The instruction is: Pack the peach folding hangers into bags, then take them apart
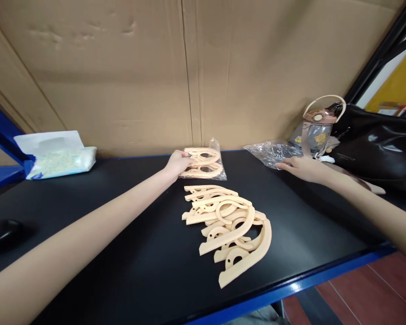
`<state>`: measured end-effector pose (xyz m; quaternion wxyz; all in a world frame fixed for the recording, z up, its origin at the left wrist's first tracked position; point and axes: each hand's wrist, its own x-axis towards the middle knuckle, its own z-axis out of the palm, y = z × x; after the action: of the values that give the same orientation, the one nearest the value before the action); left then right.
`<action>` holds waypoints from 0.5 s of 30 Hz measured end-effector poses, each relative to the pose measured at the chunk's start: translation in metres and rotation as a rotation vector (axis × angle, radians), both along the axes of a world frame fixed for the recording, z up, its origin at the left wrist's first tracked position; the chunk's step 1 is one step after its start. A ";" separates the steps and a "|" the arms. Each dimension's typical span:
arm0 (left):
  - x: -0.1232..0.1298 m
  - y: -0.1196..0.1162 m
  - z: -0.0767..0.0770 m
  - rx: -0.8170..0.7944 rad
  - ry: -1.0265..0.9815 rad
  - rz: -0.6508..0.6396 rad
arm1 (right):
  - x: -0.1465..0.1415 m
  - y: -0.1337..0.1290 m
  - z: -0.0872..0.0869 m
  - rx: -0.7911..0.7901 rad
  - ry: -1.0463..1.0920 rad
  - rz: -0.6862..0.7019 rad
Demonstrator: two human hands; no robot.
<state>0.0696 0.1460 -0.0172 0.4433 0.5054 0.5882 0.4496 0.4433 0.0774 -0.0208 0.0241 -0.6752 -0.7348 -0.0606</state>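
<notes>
My left hand (179, 164) grips the left edge of a clear plastic bag (223, 173) that lies flat near the cardboard wall. Inside it are beige folding hangers (208, 170). My right hand (299, 168) reaches to the right, its fingers closed on the edge of crinkled, clear plastic bags (265, 153). Between my arms, nearer to me, lies a loose, overlapping pile of beige folded hangers (235, 214). Their curved ends point right.
A pack of wipes (62, 160) stands at the far left, with a black mouse (3, 234) nearer me. A bottle with a carrying handle (320, 131) and a shiny black bag (379, 144) stand at the right. Cardboard (131, 81) backs the black table (135, 253).
</notes>
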 end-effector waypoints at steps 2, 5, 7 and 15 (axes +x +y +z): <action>0.005 -0.001 0.003 -0.031 -0.024 0.022 | -0.004 0.001 0.005 0.025 -0.051 -0.059; 0.008 0.000 0.011 -0.060 -0.089 0.036 | -0.022 0.000 0.004 0.119 -0.009 -0.015; 0.008 0.002 0.017 -0.082 -0.136 0.021 | -0.033 -0.002 -0.003 0.075 0.063 0.075; 0.012 0.011 0.023 -0.163 -0.277 -0.061 | -0.029 -0.020 -0.022 -0.099 0.144 0.041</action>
<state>0.0814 0.1568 0.0056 0.5729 0.4186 0.5404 0.4523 0.4139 0.0579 -0.0428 0.0447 -0.6628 -0.7471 0.0252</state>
